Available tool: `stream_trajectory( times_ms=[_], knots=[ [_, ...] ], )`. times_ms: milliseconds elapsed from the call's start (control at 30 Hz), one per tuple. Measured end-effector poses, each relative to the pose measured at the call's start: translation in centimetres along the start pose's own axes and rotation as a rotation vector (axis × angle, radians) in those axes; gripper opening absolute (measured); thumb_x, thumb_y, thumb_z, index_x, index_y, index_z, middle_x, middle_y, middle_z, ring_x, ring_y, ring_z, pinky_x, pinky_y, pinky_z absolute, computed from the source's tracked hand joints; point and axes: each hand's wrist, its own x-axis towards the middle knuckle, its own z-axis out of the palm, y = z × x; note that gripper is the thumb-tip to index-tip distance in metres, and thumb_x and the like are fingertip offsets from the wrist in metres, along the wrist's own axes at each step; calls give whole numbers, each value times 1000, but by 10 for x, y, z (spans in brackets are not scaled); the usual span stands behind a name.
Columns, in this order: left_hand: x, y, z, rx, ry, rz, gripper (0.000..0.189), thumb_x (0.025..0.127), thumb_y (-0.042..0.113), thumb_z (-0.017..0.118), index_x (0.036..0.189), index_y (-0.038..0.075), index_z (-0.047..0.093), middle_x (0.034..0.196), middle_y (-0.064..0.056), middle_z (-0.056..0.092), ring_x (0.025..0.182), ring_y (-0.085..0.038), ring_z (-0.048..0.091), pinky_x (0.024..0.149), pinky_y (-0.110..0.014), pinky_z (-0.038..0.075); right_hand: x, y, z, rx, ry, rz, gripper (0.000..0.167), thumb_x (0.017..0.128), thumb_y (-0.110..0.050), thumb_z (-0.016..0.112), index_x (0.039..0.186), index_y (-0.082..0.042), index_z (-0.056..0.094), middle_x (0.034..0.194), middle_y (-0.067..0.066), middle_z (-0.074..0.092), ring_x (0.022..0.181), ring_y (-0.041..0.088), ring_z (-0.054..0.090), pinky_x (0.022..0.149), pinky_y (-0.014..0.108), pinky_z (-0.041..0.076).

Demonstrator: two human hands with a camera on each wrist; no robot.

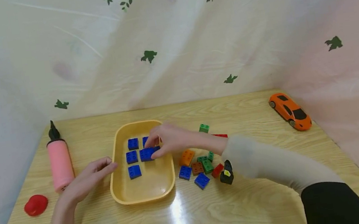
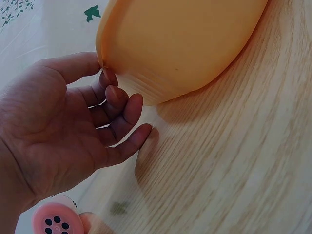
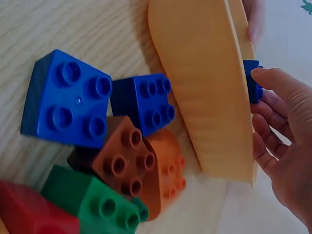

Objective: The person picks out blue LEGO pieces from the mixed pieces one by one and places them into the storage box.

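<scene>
A yellow tray (image 1: 144,199) stands on the table with several blue toy bricks in it, among them one blue brick (image 1: 134,171) toward its front left. My right hand (image 1: 169,138) reaches over the tray's right side and pinches a blue brick (image 3: 251,81) between thumb and fingers. In the head view that hand partly covers the bricks beneath it. At the tray's left rim, my left hand (image 2: 63,112) pinches the edge between thumb and index finger, its other fingers curled beside the outer wall. The tray's inside is hidden from the right wrist view.
Right of the tray lie loose bricks: blue (image 1: 202,181), orange (image 1: 186,157), brown (image 1: 197,168), green (image 1: 207,166) and red (image 1: 217,170). A pink hand pump (image 1: 61,164) and a red object (image 1: 36,205) lie at the left. An orange toy car (image 1: 289,111) is at the back right.
</scene>
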Motion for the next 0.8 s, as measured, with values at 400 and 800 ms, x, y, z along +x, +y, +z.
stream_trajectory(
  times_ms=[400, 800],
  knots=[
    [-1, 2, 0, 15, -3, -14, 35, 109, 36, 49, 102, 2, 54, 88, -7, 45, 84, -19, 45, 70, -30, 33, 13, -10, 23, -133, -66, -2, 37, 87, -37, 83, 119, -17, 78, 103, -7, 75, 97, 9, 63, 88, 22, 47],
    [-1, 2, -1, 14, -1, -15, 36, 109, 39, 49, 103, 4, 54, 90, -8, 47, 86, -19, 46, 71, -31, 34, 16, -16, 36, -291, -66, -47, 32, 86, -41, 83, 112, -23, 80, 87, -11, 70, 84, 9, 50, 77, 22, 37]
  ],
)
